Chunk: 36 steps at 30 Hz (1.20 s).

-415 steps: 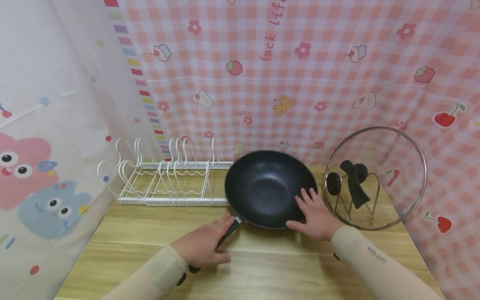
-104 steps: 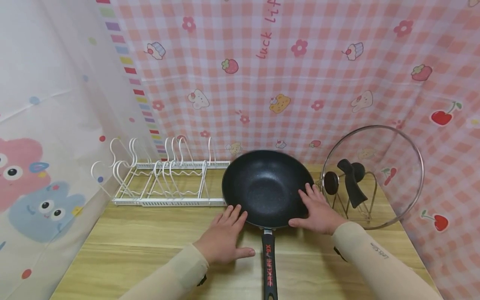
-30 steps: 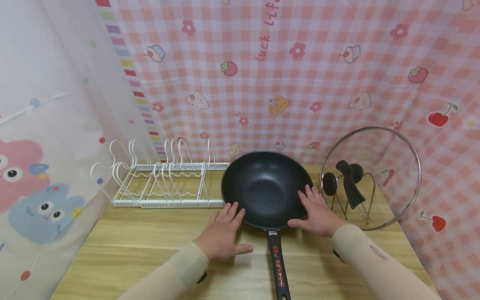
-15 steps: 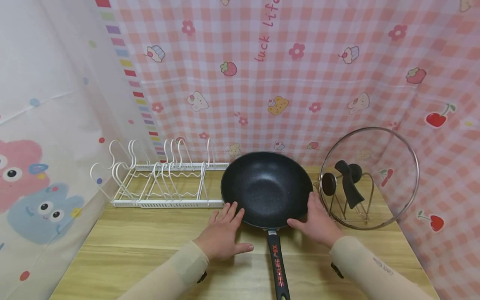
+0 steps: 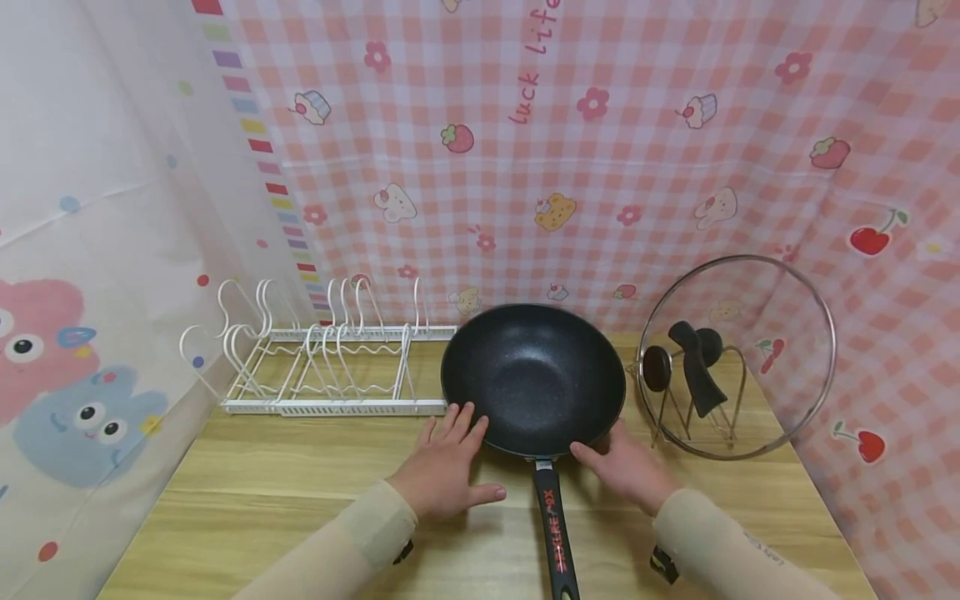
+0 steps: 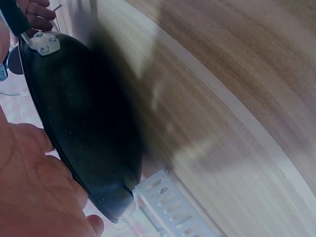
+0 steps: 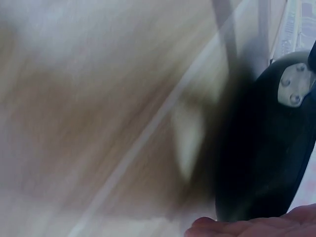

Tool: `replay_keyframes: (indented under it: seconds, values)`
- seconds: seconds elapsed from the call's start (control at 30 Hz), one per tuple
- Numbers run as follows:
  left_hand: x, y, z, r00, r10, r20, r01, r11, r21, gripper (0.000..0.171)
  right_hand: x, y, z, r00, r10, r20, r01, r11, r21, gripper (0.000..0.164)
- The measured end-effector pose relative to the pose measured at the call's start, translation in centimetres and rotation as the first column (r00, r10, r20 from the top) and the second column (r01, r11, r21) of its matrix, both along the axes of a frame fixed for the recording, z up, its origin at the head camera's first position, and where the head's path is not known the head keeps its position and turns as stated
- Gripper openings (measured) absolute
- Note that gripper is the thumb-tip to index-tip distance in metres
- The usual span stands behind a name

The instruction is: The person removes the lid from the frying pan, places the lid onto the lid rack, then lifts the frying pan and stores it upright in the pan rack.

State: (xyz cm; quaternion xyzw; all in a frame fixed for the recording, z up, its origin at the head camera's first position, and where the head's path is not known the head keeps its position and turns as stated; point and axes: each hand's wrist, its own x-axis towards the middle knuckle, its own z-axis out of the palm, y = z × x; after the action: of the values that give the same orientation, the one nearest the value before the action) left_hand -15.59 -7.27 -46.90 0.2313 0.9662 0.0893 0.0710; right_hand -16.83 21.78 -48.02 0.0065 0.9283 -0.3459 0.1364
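Note:
A black wok [image 5: 532, 379] sits on the wooden table in the head view, its long black handle [image 5: 557, 533] with red lettering pointing toward me. My left hand [image 5: 442, 471] lies at the wok's front left, its straight, spread fingertips on the rim and the thumb stretched out. At the front right is my right hand [image 5: 626, 467], thumb near the rim and the other fingers partly hidden behind the wok's outer wall. In the left wrist view the wok's dark outside [image 6: 84, 108] shows beside the fingers. In the right wrist view, fingers [image 7: 256, 228] lie along its lower edge.
A white wire rack [image 5: 345, 407] with several upright hooks stands left of the wok. On the right, a large glass lid [image 5: 832, 333] with a dark handle leans upright in a wire stand [image 5: 738, 400]. A pink checked cloth [image 5: 487, 183] hangs behind.
The handle, at first toward the front left, has swung round to point toward me, and my left hand has left it for the rim. My right hand has just slid down off the right rim.

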Motion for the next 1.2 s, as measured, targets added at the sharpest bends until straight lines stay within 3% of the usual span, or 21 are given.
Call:
replay_keyframes:
  seconds: [0.17, 0.53, 0.67, 0.87, 1.2]
  values:
    - [-0.1, -0.1, -0.1, 1.0, 0.003, -0.001, -0.003, 1.0, 0.003, 0.109, 0.4, -0.8, -0.2, 1.0, 0.028, 0.0, -0.028, 0.992, -0.122, 0.093]
    - [-0.2, -0.1, -0.4, 1.0, 0.007, -0.009, -0.006, 1.0, 0.005, 0.11, 1.8, -2.5, 0.4, 0.992, -0.027, 0.123, 0.044, 0.99, -0.135, 0.087]
    - [-0.1, -0.1, -0.5, 1.0, 0.007, -0.013, -0.007, 1.0, -0.001, 0.11, 2.3, -3.1, 0.8, 0.988, -0.013, 0.153, 0.029, 0.994, -0.102, 0.084]
    - [-0.1, 0.0, -0.5, 1.0, 0.006, -0.016, -0.006, 1.0, -0.001, 0.11, 2.8, -4.1, 0.6, 0.987, 0.0, 0.158, 0.023, 0.989, -0.144, 0.063]
    - [-0.1, 0.0, -0.3, 1.0, 0.007, -0.016, -0.007, 1.0, -0.006, 0.111, 3.4, -5.2, 0.2, 0.981, 0.067, 0.18, -0.033, 0.982, -0.186, 0.058]
